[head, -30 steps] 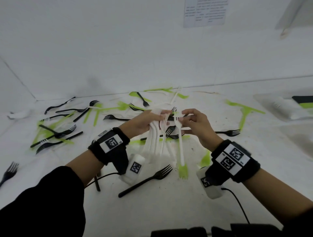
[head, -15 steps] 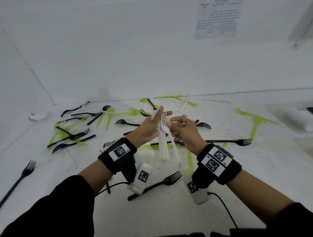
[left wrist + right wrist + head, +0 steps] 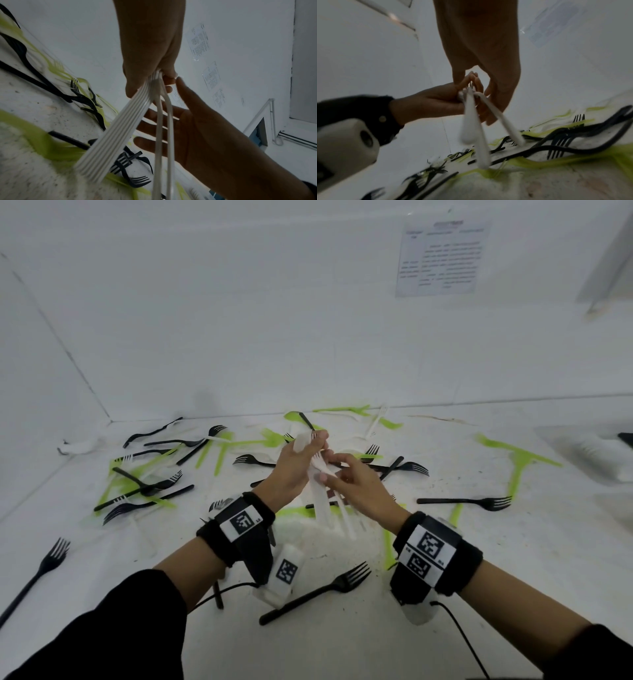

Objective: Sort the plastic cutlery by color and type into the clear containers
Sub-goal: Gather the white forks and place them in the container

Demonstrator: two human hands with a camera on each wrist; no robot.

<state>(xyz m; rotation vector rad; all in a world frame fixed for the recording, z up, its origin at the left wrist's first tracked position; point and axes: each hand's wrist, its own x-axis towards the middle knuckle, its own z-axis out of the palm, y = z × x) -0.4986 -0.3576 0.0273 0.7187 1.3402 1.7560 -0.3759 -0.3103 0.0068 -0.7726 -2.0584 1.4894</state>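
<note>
My left hand (image 3: 306, 455) grips a stack of several white plastic forks (image 3: 323, 508) near their heads, handles hanging down toward me above the table. In the left wrist view the handles (image 3: 120, 128) lie tight side by side, with two splayed off to the right. My right hand (image 3: 331, 474) meets the stack from the right; its thumb and forefinger pinch the fork heads (image 3: 471, 86) while the other fingers (image 3: 145, 128) spread behind the handles. A clear container (image 3: 589, 453) holding white cutlery sits at the far right edge.
Black forks and green cutlery lie scattered over the white table (image 3: 342, 645), thickest at the left and behind my hands. One black fork (image 3: 318, 590) lies between my wrists, another (image 3: 37, 573) at the near left, a third (image 3: 469, 501) to the right. White walls close the back and left.
The splayed white forks have been drawn into a tighter stack. My right hand has slid in against the fork heads, and both hands have lifted slightly.
</note>
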